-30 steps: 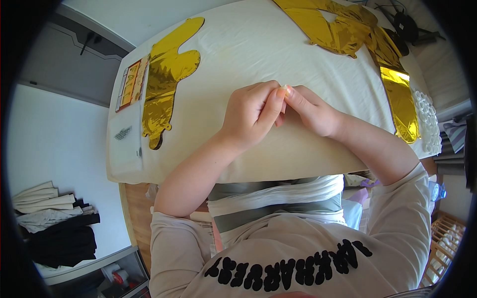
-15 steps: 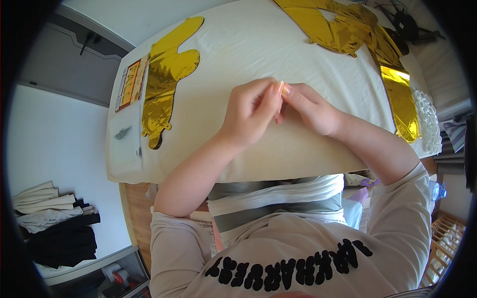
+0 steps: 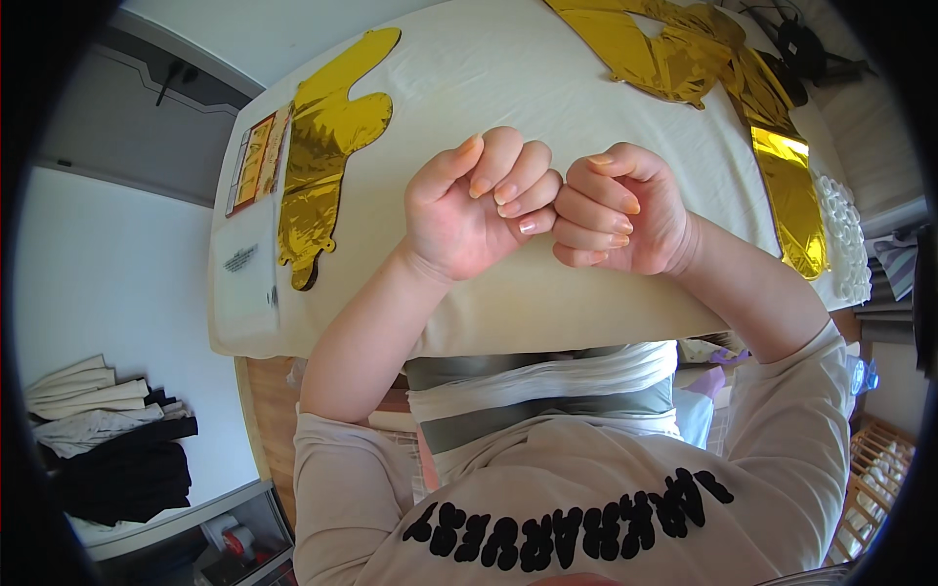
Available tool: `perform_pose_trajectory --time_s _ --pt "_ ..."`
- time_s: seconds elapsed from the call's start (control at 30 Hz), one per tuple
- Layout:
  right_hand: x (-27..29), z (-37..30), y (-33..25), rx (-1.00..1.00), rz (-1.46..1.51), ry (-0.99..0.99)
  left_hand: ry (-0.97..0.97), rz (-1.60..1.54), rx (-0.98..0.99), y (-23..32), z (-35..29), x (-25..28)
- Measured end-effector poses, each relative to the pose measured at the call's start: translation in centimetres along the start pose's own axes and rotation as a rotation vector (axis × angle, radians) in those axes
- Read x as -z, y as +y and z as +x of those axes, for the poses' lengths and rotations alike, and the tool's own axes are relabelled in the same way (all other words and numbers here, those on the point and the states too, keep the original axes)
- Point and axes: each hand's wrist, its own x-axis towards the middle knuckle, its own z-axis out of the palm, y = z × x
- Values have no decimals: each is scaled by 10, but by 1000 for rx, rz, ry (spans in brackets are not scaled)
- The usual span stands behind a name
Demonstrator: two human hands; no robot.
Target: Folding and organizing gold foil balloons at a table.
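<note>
My left hand and my right hand are raised side by side over the white-covered table. Both have their fingers curled in toward the palm, nails facing up, and I see nothing held in either. The knuckles of the two hands touch, or nearly touch, at the middle. Left of my left hand lies a flat, uninflated gold foil balloon with curved lobes. More flat gold foil stretches along the far right, and a folded gold strip runs down the right side.
A printed card and a clear plastic bag lie at the table's left edge. White looped material sits at the right edge. A black device stands far right. Clothes hang at the lower left.
My hands were pressed together at the fingertips. They have rolled over, palm sides now showing, with the fingers curled and the fingertips parted.
</note>
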Motion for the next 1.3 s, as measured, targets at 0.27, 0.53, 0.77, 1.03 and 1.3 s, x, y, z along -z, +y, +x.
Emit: perform_pose_trajectory --time_s 0.27,0.53,0.77,1.03,1.3 --pt "4 -1 0 -25 -10 7 -72 66 19 0 1 1" --pt "7 0 0 -19 -25 -53 -68 104 14 0 1 1" --pt "6 0 -1 -26 -44 -50 -56 127 19 1 1 -1" --pt "5 0 -1 -24 -75 -52 -35 143 22 1 0 -2" --pt "5 0 -1 -35 -99 -54 -29 163 27 1 -1 -1"
